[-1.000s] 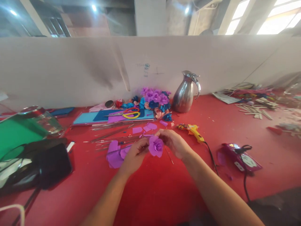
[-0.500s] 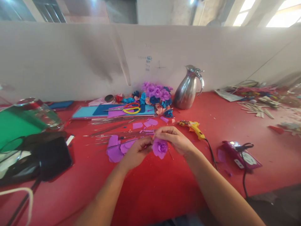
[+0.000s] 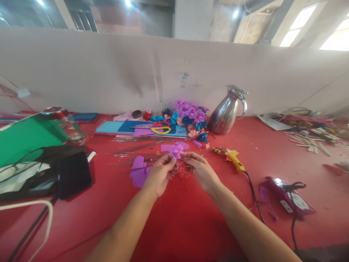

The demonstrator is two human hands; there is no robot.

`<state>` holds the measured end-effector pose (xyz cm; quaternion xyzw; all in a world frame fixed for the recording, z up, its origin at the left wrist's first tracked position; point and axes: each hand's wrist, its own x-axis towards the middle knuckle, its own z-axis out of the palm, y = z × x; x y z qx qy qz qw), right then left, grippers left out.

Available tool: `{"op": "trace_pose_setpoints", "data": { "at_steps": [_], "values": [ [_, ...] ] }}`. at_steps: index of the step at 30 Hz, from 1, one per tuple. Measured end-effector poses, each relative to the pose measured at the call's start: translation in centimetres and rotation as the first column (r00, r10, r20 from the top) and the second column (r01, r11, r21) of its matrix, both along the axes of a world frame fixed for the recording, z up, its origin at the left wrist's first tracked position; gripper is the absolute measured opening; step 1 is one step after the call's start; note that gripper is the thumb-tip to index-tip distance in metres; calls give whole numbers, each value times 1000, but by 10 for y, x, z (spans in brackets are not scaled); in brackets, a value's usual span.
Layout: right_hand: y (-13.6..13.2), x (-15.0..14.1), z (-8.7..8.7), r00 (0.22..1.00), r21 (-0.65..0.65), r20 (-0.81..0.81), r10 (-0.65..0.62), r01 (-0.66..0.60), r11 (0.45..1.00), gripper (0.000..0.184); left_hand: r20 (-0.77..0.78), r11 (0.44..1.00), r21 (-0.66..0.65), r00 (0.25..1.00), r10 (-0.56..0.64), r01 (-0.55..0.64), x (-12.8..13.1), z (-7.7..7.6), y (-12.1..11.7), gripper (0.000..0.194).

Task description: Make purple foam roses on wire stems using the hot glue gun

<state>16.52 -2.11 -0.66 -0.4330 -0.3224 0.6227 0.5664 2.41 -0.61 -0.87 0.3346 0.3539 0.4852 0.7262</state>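
Observation:
A purple paper flower [image 3: 177, 148] stands upright between my two hands over the red table. My left hand [image 3: 163, 171] is closed at the flower's base, thumb and fingers pinched together. My right hand [image 3: 198, 165] touches the flower's lower right side with its fingertips pinched on a petal. What lies under the flower in the fingers is hidden. Beside my left hand lie cut purple paper pieces [image 3: 138, 173], with thin wires [image 3: 131, 148] just behind them. A yellow glue gun [image 3: 233, 159] rests to the right of my right hand.
Scissors [image 3: 160, 130] lie on blue sheets [image 3: 109, 127] at the back. Finished paper flowers [image 3: 191, 112] are heaped near a steel jug [image 3: 225, 112]. A pink power strip [image 3: 290, 198] with cords is at the right. A black phone [image 3: 75, 175] and a glass jar [image 3: 65, 123] are at the left.
The flower has turned from facing me to facing upward, its base now toward my hands. My hands have shifted to hold it from below and the side. The camera view has moved a little.

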Motion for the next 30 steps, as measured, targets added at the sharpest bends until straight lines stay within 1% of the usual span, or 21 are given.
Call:
{"op": "trace_pose_setpoints", "data": {
  "at_steps": [3, 5, 8, 11, 14, 18, 21, 26, 30],
  "values": [
    [-2, -5, 1, 1000, 42, 12, -3, 3, 999, 19, 0, 1000, -14, 1000, 20, -20, -1, 0, 0, 26],
    [-3, -5, 0, 1000, 63, 20, 3, -4, 998, 16, -19, 999, 5, 999, 33, -33, -1, -1, 0, 28],
    [-2, -4, -2, 1000, 91, 7, 7, -8, 996, 12, -75, 994, 105, 997, 22, -14, -1, -1, 2, 27],
    [-2, -3, -3, 998, 118, -63, 27, -19, 993, 10, -121, 976, 210, 992, -31, 56, -2, -1, 3, 25],
    [-2, -2, -2, 992, 157, -111, 62, -44, 987, 8, -159, 961, 262, 986, -51, 92, -4, -2, 4, 24],
    [-4, -1, 2, 986, 193, -134, 98, -71, 979, 12, -248, 950, 267, 964, -97, 164, -9, -7, 6, 27],
    [-6, 0, 6, 983, 209, -145, 113, -81, 975, 13, -282, 927, 308, 951, -124, 212, -13, -9, 8, 25],
    [-9, 0, 9, 985, 236, -121, 125, -94, 967, 20, -328, 888, 385, 936, -124, 252, -16, -4, 8, 26],
    [-10, 5, 13, 990, 254, -57, 129, -110, 961, 25, -375, 856, 424, 918, -132, 296, -15, 0, 8, 27]
  ]
}}
